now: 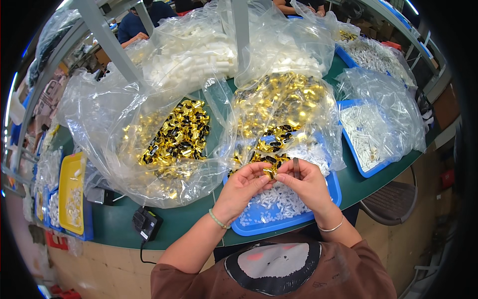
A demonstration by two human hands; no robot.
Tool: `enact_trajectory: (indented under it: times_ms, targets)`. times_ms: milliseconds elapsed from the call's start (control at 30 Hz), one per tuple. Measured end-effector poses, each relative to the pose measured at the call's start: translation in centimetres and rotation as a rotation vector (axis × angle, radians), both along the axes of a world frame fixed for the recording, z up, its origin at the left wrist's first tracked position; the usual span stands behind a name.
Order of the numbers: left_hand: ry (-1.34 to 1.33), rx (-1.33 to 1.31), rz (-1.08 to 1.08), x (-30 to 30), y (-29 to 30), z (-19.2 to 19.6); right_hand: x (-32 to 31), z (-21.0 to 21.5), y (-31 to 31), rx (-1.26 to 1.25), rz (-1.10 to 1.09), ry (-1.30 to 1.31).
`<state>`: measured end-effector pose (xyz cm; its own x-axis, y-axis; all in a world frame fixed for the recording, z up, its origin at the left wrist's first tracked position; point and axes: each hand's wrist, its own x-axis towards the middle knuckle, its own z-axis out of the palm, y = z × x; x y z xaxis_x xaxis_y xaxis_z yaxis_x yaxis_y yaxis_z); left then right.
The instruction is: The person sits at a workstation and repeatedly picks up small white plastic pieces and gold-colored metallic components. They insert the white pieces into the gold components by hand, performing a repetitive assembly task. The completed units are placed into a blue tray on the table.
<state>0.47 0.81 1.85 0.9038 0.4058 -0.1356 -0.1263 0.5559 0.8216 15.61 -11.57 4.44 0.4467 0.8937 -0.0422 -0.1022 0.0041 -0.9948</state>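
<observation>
Over the front blue tray, my two hands meet with their fingertips pinched around one small shiny gold piece. My left hand grips it from the left with thumb and forefinger. My right hand pinches it from the right, and a narrow dark strip shows at its fingers; whether it is worn or held I cannot tell. Small white plastic pieces lie in the tray below. Just beyond my fingers, gold-and-black pieces spill from a clear plastic bag.
Another open clear bag with gold-and-black pieces lies left. Large bags of white cylinders stand behind. A blue tray of white sticks sits right, a yellow tray far left. A black corded device rests near the table edge. Metal posts rise ahead.
</observation>
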Motion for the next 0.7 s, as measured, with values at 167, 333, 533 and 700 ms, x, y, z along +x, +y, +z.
enact_trajectory:
  times_ms: [167, 333, 533, 700]
  targets:
    - [0.0, -0.02, -0.004, 0.0, 0.1, -0.3, 0.2, -0.1, 0.0, -0.006, 0.019, 0.022]
    - [0.009, -0.015, -0.009, 0.0, 0.0, -0.1, 0.2, -0.5, 0.0, 0.006, 0.02, 0.066]
    - [-0.004, -0.03, -0.01, 0.0, -0.1, 0.2, 0.0, -0.1, 0.1, -0.036, 0.042, 0.103]
    - [0.03, 0.027, -0.006, -0.1, -0.1, 0.2, 0.7, 1.1, 0.1, -0.15, 0.11, 0.082]
